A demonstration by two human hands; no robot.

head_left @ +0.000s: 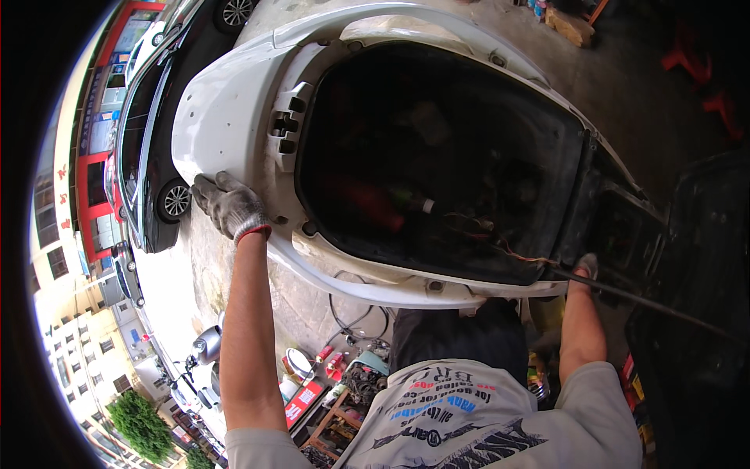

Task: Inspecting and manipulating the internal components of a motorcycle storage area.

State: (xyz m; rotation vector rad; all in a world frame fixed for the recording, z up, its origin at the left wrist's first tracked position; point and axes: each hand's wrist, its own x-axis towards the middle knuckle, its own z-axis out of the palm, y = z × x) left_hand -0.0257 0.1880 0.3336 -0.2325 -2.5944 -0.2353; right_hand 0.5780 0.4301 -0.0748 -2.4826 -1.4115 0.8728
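A white scooter body panel (223, 109) spans the middle of the view, surrounding a dark under-seat storage bin (437, 133). My left hand (230, 205), in a dirty grey glove, lies on the panel's near left edge, fingers stretched out over it. At the bin's right end, my right hand (586, 267), also gloved, touches the near side of the frame; most of its fingers are hidden. Thin orange wires (519, 254) run from inside the bin toward that hand. A small bottle with a white cap (427, 205) shows dimly within the bin.
A dark car (148, 133) stands beyond the panel's left end. Below, a wooden crate (336, 422), a red box (305, 402) and mixed parts lie on the ground. Red plastic stools (687, 59) are at the far right. A dark bar (656, 295) crosses near my right wrist.
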